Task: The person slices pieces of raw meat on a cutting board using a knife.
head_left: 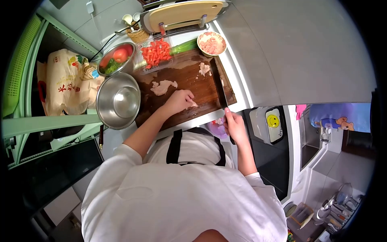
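Note:
My right hand (236,128) is wrapped round the handle of a kitchen knife (218,82). Its long dark blade points away from me over the right end of a wet wooden cutting board (187,76). On the board's near side, my left hand (178,101) has its fingers curled down on a small piece of raw meat (194,105), which shows past the fingertips. A larger slice of pale raw meat (163,87) lies left of that hand. Small cut bits of meat (204,69) sit near the far right, left of the blade.
Left of the board stand an empty steel bowl (118,101) and a bowl with tomato and greens (117,60). Behind it are a tray of chopped red pieces (155,53), green stalks (184,47) and a bowl of cut meat (211,43). A bin (269,125) stands at right.

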`<state>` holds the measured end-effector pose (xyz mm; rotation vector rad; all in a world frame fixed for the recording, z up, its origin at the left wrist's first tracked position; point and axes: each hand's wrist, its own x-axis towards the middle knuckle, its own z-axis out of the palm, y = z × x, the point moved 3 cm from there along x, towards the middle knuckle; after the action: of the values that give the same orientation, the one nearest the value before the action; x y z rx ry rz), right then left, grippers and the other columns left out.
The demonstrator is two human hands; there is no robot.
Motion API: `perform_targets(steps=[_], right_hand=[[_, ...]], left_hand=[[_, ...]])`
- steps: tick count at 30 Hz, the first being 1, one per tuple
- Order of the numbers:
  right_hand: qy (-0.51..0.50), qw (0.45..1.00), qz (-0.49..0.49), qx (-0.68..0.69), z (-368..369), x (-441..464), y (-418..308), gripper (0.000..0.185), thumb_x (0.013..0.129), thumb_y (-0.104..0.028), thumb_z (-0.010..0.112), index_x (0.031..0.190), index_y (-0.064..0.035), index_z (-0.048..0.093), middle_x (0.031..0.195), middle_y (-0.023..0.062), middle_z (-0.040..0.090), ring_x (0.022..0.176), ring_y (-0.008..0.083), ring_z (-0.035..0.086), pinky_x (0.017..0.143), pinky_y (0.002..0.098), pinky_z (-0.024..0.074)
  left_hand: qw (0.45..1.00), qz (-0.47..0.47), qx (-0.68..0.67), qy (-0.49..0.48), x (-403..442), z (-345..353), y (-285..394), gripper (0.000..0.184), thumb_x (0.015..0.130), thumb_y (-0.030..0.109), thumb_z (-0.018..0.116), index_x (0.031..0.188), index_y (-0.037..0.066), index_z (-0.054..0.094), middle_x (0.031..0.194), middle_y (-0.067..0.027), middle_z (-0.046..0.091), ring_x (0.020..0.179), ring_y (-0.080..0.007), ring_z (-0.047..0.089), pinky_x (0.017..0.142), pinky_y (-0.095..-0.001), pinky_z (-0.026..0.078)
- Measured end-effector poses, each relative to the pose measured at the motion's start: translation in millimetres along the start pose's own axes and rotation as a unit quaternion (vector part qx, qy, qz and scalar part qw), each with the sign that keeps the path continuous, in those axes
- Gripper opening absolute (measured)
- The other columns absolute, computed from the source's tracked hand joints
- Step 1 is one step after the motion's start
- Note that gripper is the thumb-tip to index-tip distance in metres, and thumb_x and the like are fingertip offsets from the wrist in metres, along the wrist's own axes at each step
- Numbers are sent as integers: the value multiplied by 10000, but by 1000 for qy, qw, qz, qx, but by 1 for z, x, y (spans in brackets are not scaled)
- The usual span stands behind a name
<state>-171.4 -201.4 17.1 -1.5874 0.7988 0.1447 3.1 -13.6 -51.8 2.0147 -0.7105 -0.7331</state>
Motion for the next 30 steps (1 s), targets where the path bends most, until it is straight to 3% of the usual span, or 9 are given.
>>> perform_targets(steps=[3, 9, 12, 15, 18, 21, 30], right_hand=[[-34, 999, -9, -34, 12, 1, -1, 553, 989, -455, 514, 650, -21, 562, 528, -13, 476, 465, 78, 411, 451, 266, 335], [-88, 986, -30, -141, 29, 2, 12, 641, 999, -510, 445, 627, -1, 561, 525, 47, 499, 518, 162, 484, 537, 328, 413], [-129, 980, -34, -151, 35, -4, 15, 562, 1009, -490, 439, 677, -43, 517, 557, -12, 464, 469, 87, 417, 448, 260, 337], [-125, 979, -38, -154, 38, -6, 17, 567, 1010, -494, 433, 672, -46, 515, 554, -7, 464, 457, 87, 410, 440, 262, 335], [-133, 977, 2, -166, 38, -4, 21, 669, 998, -536, 418, 623, 1, 556, 546, 74, 535, 541, 200, 532, 568, 346, 442], [-143, 979, -2, -142, 39, -5, 19, 578, 1007, -511, 426, 663, -53, 507, 535, -9, 445, 443, 84, 403, 425, 261, 326], [-183, 975, 25, -127, 52, 12, -3, 619, 1007, -538, 394, 628, -55, 470, 489, 1, 428, 374, 100, 401, 365, 267, 318]], left_hand=[[992, 39, 91, 77, -9, -8, -2, 223, 697, 110, 753, 877, 9, 670, 828, -151, 647, 824, -321, 639, 727, -403, 512], [986, 61, 90, 127, -27, -4, -4, 110, 763, 114, 706, 843, 41, 690, 847, -99, 615, 826, -301, 620, 729, -407, 510], [956, 155, 166, 186, -46, 1, 9, 107, 771, 75, 714, 871, 40, 711, 880, -100, 600, 853, -278, 603, 770, -381, 505], [949, 177, 166, 201, -49, 10, 5, 135, 771, 89, 724, 903, 64, 729, 902, -80, 598, 892, -271, 583, 794, -375, 498], [940, 196, 162, 227, -47, 16, 5, 123, 776, 88, 721, 895, 60, 731, 900, -72, 600, 884, -271, 580, 796, -375, 497], [935, 203, 161, 241, -44, 19, 4, 100, 777, 94, 708, 866, 52, 721, 914, -62, 605, 901, -264, 583, 794, -372, 504], [934, 212, 168, 236, -44, 24, 2, 116, 799, 41, 684, 905, 0, 709, 946, -101, 625, 905, -287, 593, 788, -369, 514]])
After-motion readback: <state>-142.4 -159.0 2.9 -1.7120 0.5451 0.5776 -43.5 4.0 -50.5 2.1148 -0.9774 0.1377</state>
